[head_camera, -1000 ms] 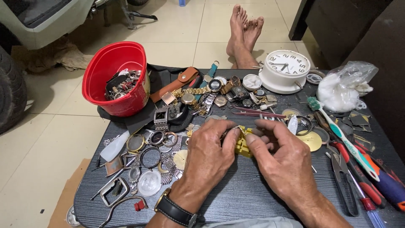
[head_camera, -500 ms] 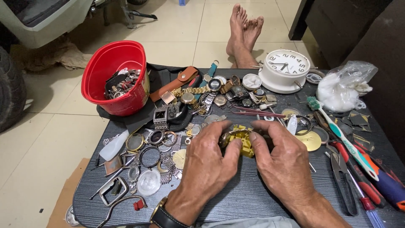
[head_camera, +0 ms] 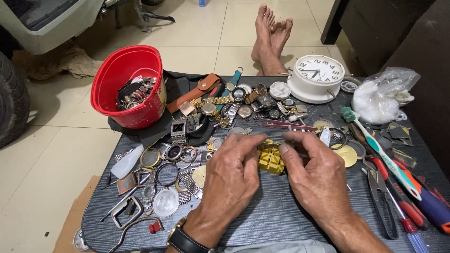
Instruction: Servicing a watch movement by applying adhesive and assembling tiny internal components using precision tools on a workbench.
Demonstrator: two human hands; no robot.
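My left hand [head_camera: 232, 175] and my right hand [head_camera: 314, 175] meet over a small yellow plastic block [head_camera: 270, 159] that rests on the dark table [head_camera: 276, 220]. The fingers of both hands close on its two sides. A thin metal piece pokes out from under my right forefinger; what it is I cannot make out. My left wrist carries a black-strapped watch [head_camera: 185, 240].
A red bucket [head_camera: 129, 86] with metal parts stands at the back left. Watches, straps, cases and rings litter the left and back. A white clock [head_camera: 318, 77], a plastic bag [head_camera: 382, 96], a toothbrush [head_camera: 379, 152], pliers [head_camera: 382, 201] and screwdrivers lie right. A person's bare feet [head_camera: 272, 35] rest beyond the table.
Both hands have shifted slightly on the yellow block and turned it; more of its yellow face shows now between the fingers.
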